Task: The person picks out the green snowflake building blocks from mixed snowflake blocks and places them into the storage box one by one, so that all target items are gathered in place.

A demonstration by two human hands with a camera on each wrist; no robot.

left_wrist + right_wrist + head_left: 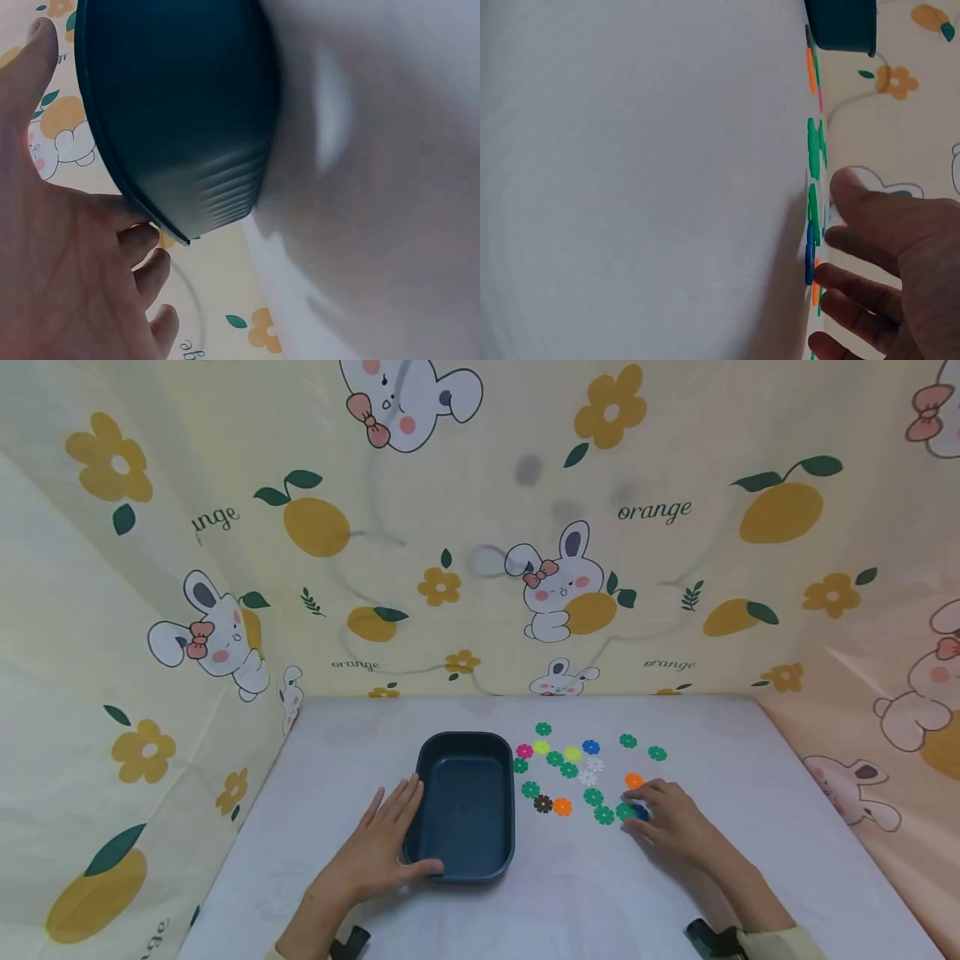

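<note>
Counting one dark tray (461, 814), two bare hands and twenty visible notched discs, scattered to the right of the tray on a white table (570, 893). Sorting by colour: ten green discs (603, 815), two yellow discs (573, 754), two orange discs (562, 807), two white discs (587, 778), two blue discs (591, 747), one pink disc (524, 751), one dark brown disc (543, 804). Unable to rule out more beneath the right hand (667, 818).

Noting the pink disc and one green disc just beside the tray's right rim.

Finding the right hand well right of the tray, arched over the spread; grip loose, grasping nothing, thumb and index finger apart. Placing the nearer blue disc (641, 812) and a green disc (624, 812) in that gap, close together, neither pinched. Unable to tell about fingertip contact. Placing one orange disc just beyond the index finger.

Finding the left hand (378, 856) at the tray's left side, unclenched, fingers extended along the outer wall, thumb over the near-left corner.

Seeing behind the tray a cloth (450, 635) printed with rabbits, flowers and oranges.
</note>
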